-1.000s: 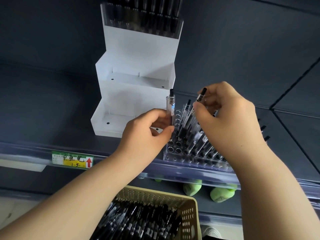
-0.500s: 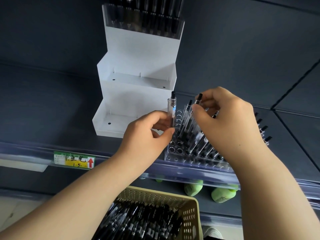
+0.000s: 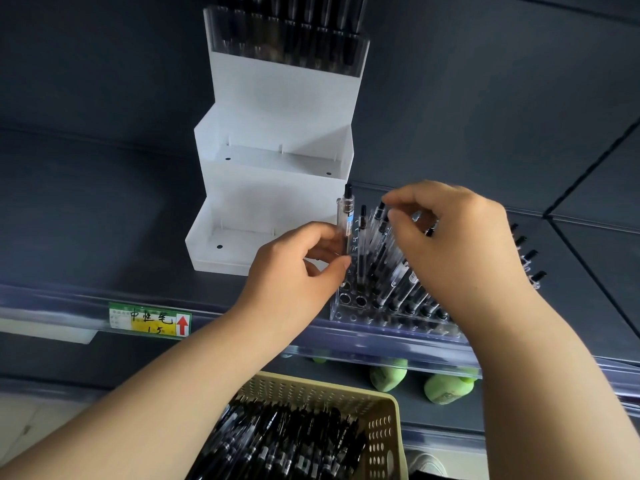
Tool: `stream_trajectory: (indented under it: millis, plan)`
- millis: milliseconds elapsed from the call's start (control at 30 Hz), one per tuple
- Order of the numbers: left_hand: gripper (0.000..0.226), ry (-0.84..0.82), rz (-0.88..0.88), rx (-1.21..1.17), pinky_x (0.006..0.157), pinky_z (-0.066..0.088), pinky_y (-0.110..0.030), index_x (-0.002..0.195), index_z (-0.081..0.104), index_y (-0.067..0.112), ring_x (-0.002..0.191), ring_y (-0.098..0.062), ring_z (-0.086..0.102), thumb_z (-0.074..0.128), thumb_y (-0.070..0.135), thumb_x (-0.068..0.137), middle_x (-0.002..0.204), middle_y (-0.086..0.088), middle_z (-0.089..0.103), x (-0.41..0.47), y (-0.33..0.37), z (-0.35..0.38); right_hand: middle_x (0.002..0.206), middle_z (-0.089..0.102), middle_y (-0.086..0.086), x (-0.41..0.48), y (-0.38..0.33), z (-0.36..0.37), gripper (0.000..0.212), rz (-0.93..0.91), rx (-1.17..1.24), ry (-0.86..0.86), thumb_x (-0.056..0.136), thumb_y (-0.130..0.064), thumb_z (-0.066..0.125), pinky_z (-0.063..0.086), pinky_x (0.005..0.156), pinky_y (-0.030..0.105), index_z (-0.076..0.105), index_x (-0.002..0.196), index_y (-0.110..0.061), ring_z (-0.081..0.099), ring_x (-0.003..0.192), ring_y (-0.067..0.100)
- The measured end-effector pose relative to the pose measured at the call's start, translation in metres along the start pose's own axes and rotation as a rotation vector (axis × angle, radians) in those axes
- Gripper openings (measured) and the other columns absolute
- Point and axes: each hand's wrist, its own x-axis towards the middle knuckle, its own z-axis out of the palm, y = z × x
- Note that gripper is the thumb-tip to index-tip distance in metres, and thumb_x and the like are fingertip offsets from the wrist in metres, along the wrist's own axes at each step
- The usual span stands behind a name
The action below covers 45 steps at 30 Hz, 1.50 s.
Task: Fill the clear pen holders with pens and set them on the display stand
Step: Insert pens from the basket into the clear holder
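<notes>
A clear pen holder [image 3: 349, 308] with rows of round holes sits on the dark shelf, partly filled with black-capped clear pens. My left hand [image 3: 294, 268] pinches one upright pen [image 3: 345, 216] over the holder's left end. My right hand [image 3: 457, 251] pinches the top of another pen [image 3: 379, 211] that leans among the pens standing in the holder. Behind stands the white stepped display stand [image 3: 273, 188]; its two lower steps are bare, and a filled clear holder [image 3: 284, 39] occupies the top step.
A beige perforated basket [image 3: 381, 420] full of loose black pens sits below the shelf. A green and yellow price label [image 3: 149, 320] is clipped to the shelf's front rail. Green bottles [image 3: 446, 389] lie on the lower shelf.
My right hand has lowered its pen into the holder among the others. My left hand has kept its upright pen at almost the same spot.
</notes>
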Motion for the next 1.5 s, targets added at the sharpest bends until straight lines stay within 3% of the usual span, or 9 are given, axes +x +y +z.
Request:
stream_trajectory:
  millis: [133,333,467,667,833,1067,1233,1367,1500]
  plan:
    - [0.024,0.005,-0.010,0.014,0.069,0.050,-0.015,0.090,0.060,0.038,0.076,-0.004,0.062,0.069,0.017,0.082,0.086,0.017,0.067,0.001,-0.001,0.001,0.088,0.065,0.005,0.001,0.002,0.010,0.030,-0.122,-0.060,0.053,0.087,-0.010,0.049,0.043,0.075,0.030,0.071,0.105,-0.018,0.054,0.085,0.028]
    - [0.021,0.009,-0.017,0.014,0.069,0.050,-0.016,0.094,0.063,0.032,0.074,-0.005,0.062,0.069,0.016,0.081,0.086,0.015,0.068,0.000,-0.002,0.000,0.085,0.060,0.009,0.002,0.007,0.023,0.046,-0.199,-0.169,0.096,0.082,-0.019,0.032,0.050,0.064,0.042,0.072,0.104,-0.015,0.051,0.076,0.034]
    - [0.021,0.011,-0.015,0.024,0.070,0.050,-0.017,0.092,0.063,0.033,0.076,-0.004,0.062,0.069,0.016,0.081,0.085,0.016,0.067,0.000,-0.002,0.000,0.083,0.058,0.009,0.004,0.007,0.026,0.047,-0.211,-0.244,0.097,0.080,-0.022,0.031,0.050,0.062,0.042,0.074,0.098,-0.016,0.050,0.075,0.034]
    - [0.020,0.024,-0.017,0.034,0.071,0.050,-0.018,0.094,0.065,0.031,0.076,-0.003,0.063,0.070,0.016,0.081,0.085,0.015,0.068,0.001,-0.004,-0.001,0.081,0.056,0.011,0.005,0.005,0.024,0.033,-0.186,-0.284,0.100,0.074,-0.013,0.046,0.048,0.061,0.040,0.075,0.090,-0.014,0.049,0.075,0.034]
    - [0.019,0.022,-0.014,0.046,0.072,0.050,-0.016,0.096,0.066,0.027,0.079,-0.001,0.062,0.069,0.017,0.081,0.086,0.015,0.068,0.001,-0.005,-0.001,0.081,0.054,0.011,0.004,0.007,0.029,0.049,-0.224,-0.300,0.120,0.077,-0.021,0.031,0.048,0.060,0.040,0.073,0.102,-0.017,0.048,0.073,0.034]
    - [0.018,0.025,-0.009,0.045,0.072,0.050,-0.017,0.095,0.066,0.028,0.081,-0.001,0.063,0.070,0.017,0.081,0.086,0.015,0.068,0.001,-0.005,-0.001,0.081,0.053,0.011,0.005,0.011,0.022,0.047,-0.203,-0.285,0.133,0.076,-0.023,0.030,0.047,0.062,0.040,0.075,0.084,-0.017,0.049,0.076,0.034]
    - [0.018,0.021,-0.008,0.047,0.073,0.050,-0.016,0.095,0.065,0.028,0.081,0.001,0.062,0.069,0.017,0.081,0.086,0.015,0.068,0.001,-0.005,0.000,0.083,0.052,0.013,0.002,0.009,0.030,0.040,-0.241,-0.370,0.151,0.077,-0.015,0.041,0.042,0.060,0.037,0.071,0.103,-0.017,0.048,0.073,0.033]
    - [0.019,0.021,-0.007,0.057,0.072,0.049,-0.013,0.096,0.065,0.028,0.082,0.002,0.062,0.069,0.017,0.081,0.087,0.016,0.068,0.001,-0.005,-0.001,0.082,0.051,0.013,0.002,0.006,0.035,0.031,-0.209,-0.424,0.149,0.069,-0.006,0.054,0.035,0.059,0.033,0.073,0.091,-0.015,0.047,0.072,0.032]
    - [0.019,0.015,-0.010,0.064,0.071,0.049,-0.013,0.095,0.064,0.030,0.081,0.002,0.061,0.069,0.017,0.082,0.087,0.017,0.067,0.000,-0.005,-0.002,0.083,0.052,0.013,0.004,0.005,0.032,0.028,-0.177,-0.362,0.141,0.071,-0.008,0.050,0.039,0.061,0.035,0.073,0.086,-0.011,0.047,0.075,0.033]
